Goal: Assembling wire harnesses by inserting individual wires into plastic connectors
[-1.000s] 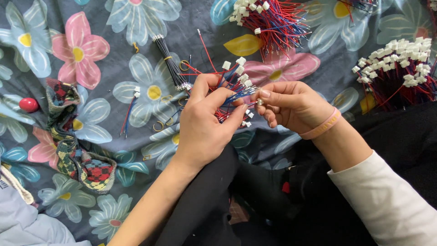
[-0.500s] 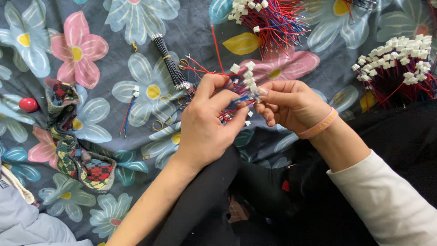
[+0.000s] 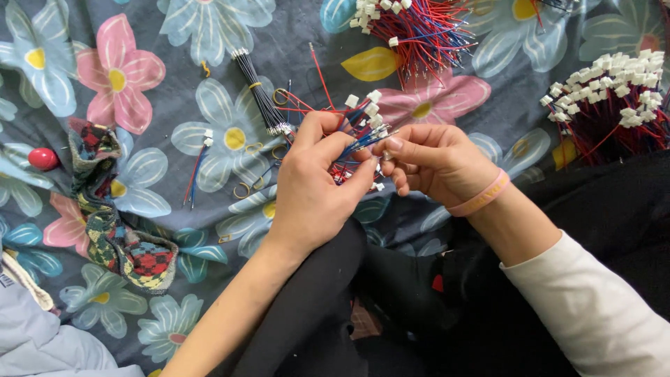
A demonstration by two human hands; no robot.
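The left hand (image 3: 314,185) is clutching a bunch of red and blue leads (image 3: 352,136) over the floral cloth (image 3: 139,70), while the right hand (image 3: 433,160) is pinching its ends. Light and floppy, the leads probably handle best gripped near the white connectors (image 3: 370,105).

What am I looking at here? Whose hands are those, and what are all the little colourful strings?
You are seeing through a camera worn on a person's head, looking down at their own two hands. The strings are thin red and blue wires with small white plugs on the ends. The left hand holds a bunch of wires, and the right hand pinches some of them, with a pink wristband on that arm. Everything lies on a flowery cloth. On it are two more wire piles, a tied black wire bundle, a small red ball and a patterned pouch.
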